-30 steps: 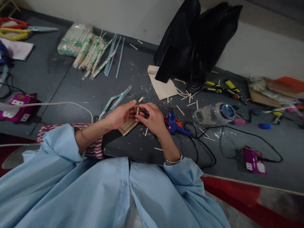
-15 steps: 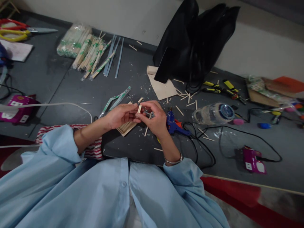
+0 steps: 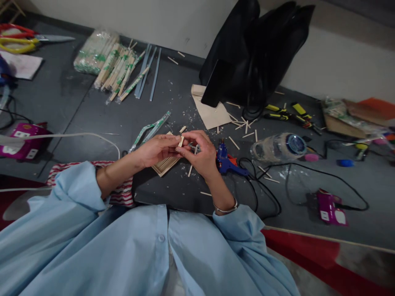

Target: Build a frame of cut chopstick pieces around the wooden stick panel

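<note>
Between the fingertips of my left hand (image 3: 156, 149) and my right hand (image 3: 202, 153) is a short piece of pale wooden sticks (image 3: 181, 141), lying side by side. Both hands pinch it, the left from one side and the right from the other. Below them on the table lies a small slatted wooden panel (image 3: 163, 166), partly covered by my left hand. Another short stick piece (image 3: 182, 129) is just beyond my fingers. A blue glue gun (image 3: 226, 160) rests to the right of my right hand.
Loose cut sticks (image 3: 243, 123) lie near a black bag (image 3: 253, 61) and a clear bottle (image 3: 277, 147). Wrapped chopsticks (image 3: 120, 74) sit at the back left. Pliers (image 3: 290, 115) are at the right, and a cable (image 3: 265, 197) curls across the front.
My hands stay almost in place, and the left fingertips have closed a little further over the stick piece. The view has shifted very slightly.
</note>
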Motion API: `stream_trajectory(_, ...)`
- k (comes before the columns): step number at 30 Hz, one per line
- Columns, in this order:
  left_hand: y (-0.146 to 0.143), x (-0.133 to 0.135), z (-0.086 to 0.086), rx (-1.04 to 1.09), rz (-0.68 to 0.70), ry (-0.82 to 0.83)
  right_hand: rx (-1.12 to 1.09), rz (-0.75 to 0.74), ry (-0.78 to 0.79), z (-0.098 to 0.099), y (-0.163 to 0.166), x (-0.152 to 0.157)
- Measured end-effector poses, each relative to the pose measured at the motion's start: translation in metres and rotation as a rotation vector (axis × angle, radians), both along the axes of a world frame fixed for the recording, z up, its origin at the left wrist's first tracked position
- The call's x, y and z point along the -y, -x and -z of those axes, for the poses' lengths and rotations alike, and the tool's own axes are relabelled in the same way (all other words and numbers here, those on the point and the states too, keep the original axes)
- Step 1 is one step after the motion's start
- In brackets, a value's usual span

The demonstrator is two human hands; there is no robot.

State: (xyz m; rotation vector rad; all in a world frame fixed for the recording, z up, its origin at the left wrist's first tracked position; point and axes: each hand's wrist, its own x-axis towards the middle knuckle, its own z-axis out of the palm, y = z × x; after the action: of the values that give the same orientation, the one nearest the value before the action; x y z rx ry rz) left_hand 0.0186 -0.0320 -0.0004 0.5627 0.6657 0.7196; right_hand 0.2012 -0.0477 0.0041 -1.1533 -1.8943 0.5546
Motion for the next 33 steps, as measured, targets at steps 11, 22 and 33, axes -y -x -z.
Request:
stream_trajectory(11, -0.001, 0.000, -0.002, 0.011, -0.005, 0.059, 0.009, -0.004, 0.011, 0.002, 0.000, 0.000)
stream_trajectory(22, -0.002, 0.000, -0.006, -0.015, -0.021, 0.111, 0.033, -0.011, 0.037, 0.003, -0.001, -0.001)
stream_trajectory(33, 0.000, -0.002, -0.011, -0.017, -0.005, 0.092, 0.041, 0.002, -0.019, 0.005, -0.001, -0.002)
